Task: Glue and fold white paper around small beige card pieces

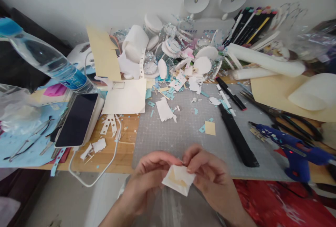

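Between my two hands, just over the front edge of the table, is a small white paper piece (181, 175) with a pale yellow patch on it. My left hand (151, 176) grips its left side, thumb and fingers pressed together. On the other side, my right hand (210, 174) pinches the upper right edge with bent fingers. Beneath and beyond them lies a grey cutting mat (181, 132). A small yellow square (210, 128) and a torn white paper (164, 109) rest on the mat.
Right of the mat's middle lie a black cutter (237, 136), two markers, scissors (286, 116) and a blue glue gun (296, 150). At left are a phone (78, 119), its white cable and a water bottle (52, 59). White discs and scraps (173, 47) pile along the back.
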The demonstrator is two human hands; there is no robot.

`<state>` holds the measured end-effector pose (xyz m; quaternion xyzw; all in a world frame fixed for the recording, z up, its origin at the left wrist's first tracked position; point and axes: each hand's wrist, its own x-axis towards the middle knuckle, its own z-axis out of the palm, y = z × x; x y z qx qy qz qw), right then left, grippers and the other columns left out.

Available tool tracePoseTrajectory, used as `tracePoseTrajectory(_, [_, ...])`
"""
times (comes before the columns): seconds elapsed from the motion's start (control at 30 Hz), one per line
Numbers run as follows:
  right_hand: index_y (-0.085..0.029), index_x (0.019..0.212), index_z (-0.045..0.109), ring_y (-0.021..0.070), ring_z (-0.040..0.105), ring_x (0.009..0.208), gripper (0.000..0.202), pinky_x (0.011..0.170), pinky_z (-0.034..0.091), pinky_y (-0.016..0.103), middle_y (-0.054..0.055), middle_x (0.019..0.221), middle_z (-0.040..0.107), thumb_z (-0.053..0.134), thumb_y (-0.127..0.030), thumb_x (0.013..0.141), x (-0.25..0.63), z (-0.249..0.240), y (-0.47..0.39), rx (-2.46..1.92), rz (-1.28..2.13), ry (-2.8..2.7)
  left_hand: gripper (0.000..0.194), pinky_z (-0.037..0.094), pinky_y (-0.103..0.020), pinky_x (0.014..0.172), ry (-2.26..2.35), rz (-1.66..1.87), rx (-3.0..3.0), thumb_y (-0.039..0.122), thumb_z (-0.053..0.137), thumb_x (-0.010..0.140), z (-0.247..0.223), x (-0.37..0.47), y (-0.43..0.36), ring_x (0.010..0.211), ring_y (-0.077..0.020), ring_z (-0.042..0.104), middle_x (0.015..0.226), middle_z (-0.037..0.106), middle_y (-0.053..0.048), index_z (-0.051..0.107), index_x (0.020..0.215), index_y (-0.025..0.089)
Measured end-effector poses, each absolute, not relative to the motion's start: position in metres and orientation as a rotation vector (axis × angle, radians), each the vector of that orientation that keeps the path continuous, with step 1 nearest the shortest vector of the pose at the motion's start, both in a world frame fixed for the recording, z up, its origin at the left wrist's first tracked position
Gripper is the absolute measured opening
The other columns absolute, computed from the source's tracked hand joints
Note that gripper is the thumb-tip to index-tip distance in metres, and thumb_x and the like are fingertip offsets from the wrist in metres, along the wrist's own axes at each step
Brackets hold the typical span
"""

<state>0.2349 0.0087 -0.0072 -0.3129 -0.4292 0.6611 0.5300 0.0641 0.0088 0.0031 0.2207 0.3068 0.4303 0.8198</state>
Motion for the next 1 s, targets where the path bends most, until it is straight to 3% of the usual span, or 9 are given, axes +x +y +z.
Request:
tracePoseTrajectory(0.2, [-0.031,0.090,0.073,0.0089,0.063,0.081,0.010,0.073,0.053,0.017,-0.002,0.086,0.064,0.071,-0.022,0.087,0.234,-0.009,0.008,-0.781,1.555,-1.016,0.033,0.052,-0.022,0.086,0.782,1.068,1.182,0.013,0.078,0.079,0.007,0.054,0.011,0.097,-0.0157,0.063,0.101,0.071,-0.004,0.076,0.108,0.029])
tracePoseTrajectory(0.4, [-0.030,0.086,0.074,0.0089,0.063,0.076,0.011,0.067,0.053,0.015,-0.001,0.081,0.066,0.070,-0.020,0.087,0.234,-0.001,0.009,-0.865,1.496,-1.086,0.020,0.049,-0.017,0.072,0.913,1.150,1.157,0.013,0.073,0.084,0.011,0.058,0.011,0.078,-0.0100,0.063,0.083,0.071,0.001,0.078,0.092,0.030])
tracePoseTrajectory(0.5, [-0.029,0.085,0.072,0.0099,0.064,0.077,0.008,0.067,0.053,0.016,-0.001,0.083,0.067,0.072,-0.020,0.084,0.241,-0.008,0.010,-0.997,1.344,-1.095,0.010,0.048,-0.018,0.079,0.905,1.224,0.951,0.025,0.077,0.083,0.008,0.060,0.011,0.087,-0.0115,0.060,0.089,0.069,0.000,0.077,0.092,0.027])
tracePoseTrajectory(0.6, [-0.026,0.087,0.071,0.0119,0.064,0.072,0.008,0.061,0.053,0.018,0.000,0.080,0.068,0.076,-0.027,0.080,0.253,-0.025,0.016,-1.222,1.172,-1.032,0.015,0.046,-0.018,0.077,0.853,1.230,0.652,0.034,0.079,0.079,0.008,0.060,0.012,0.080,-0.0100,0.055,0.083,0.064,0.001,0.075,0.088,0.023])
tracePoseTrajectory(1.0, [-0.024,0.084,0.070,0.0146,0.063,0.071,0.012,0.065,0.054,0.026,0.001,0.079,0.067,0.075,-0.032,0.079,0.260,-0.044,0.025,-1.368,0.997,-1.065,0.012,0.041,-0.018,0.064,0.622,1.189,0.395,0.023,0.078,0.080,0.021,0.070,0.014,0.068,-0.0079,0.049,0.072,0.057,0.003,0.068,0.076,0.018])
